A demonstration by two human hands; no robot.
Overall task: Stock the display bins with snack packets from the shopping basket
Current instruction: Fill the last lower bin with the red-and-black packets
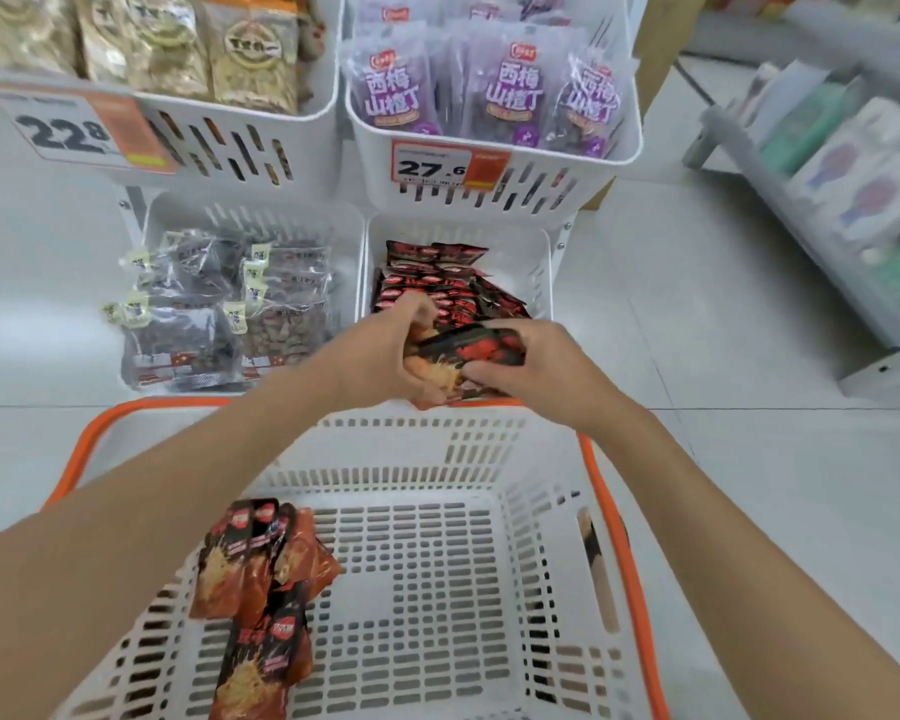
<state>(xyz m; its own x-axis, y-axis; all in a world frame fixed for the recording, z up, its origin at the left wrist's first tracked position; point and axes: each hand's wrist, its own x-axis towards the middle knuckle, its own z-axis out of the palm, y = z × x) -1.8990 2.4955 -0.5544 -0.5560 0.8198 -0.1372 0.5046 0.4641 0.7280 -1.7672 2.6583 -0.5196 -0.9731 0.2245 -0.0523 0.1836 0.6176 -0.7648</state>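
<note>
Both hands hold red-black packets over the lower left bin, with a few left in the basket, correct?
Wrong bin: the head view shows the left hand and right hand holding the packets over the lower right bin. A few more lie in the basket.

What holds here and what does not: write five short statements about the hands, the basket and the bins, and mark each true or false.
1. The left hand and the right hand both hold red-and-black packets over the lower right bin. True.
2. The shopping basket is empty. False: the shopping basket has loose packets lying in its near left corner.
3. The upper right bin holds purple packets. True.
4. The upper left bin's tag reads 27.6. False: the upper left tag reads 22.8.
5. The lower left bin is empty. False: the lower left bin holds clear bags of dark snacks.
</note>
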